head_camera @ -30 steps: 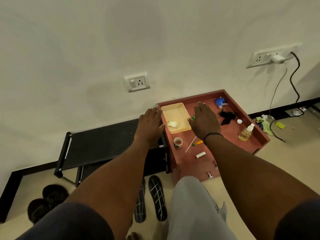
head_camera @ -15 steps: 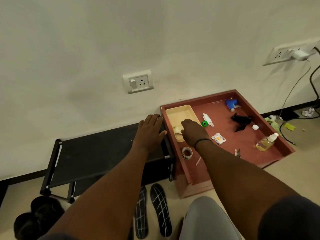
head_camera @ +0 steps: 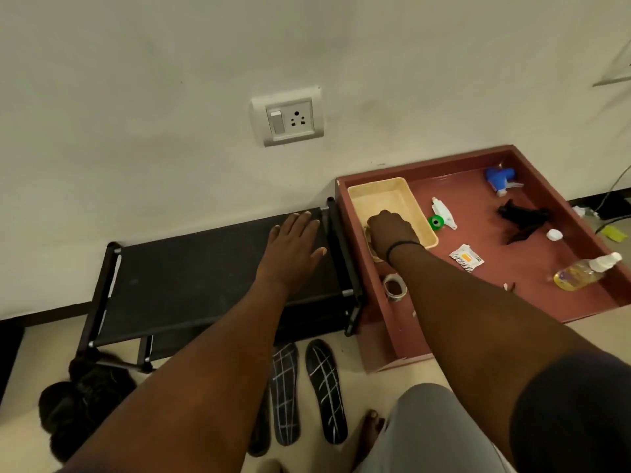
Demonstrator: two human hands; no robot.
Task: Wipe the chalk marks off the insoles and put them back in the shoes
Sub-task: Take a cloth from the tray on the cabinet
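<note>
— What changed in the last half second?

— Your right hand point(head_camera: 391, 230) has sunk deeper into the cream tray point(head_camera: 406, 196); its fingers are hidden, so I cannot tell their grip.

— The insoles?

— Both insoles point(head_camera: 322, 390) lie on the floor near you, side by side, long axes running near to far.

— Left hand?

— Your left hand point(head_camera: 293, 250) rests flat on the black rack point(head_camera: 191, 268), fingers straight and together.

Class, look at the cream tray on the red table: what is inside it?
The right hand reaches into the cream tray at its near end, over something pale that it mostly covers. The tray's far end shows only bare floor. Whether the fingers grip that thing cannot be seen.
</note>
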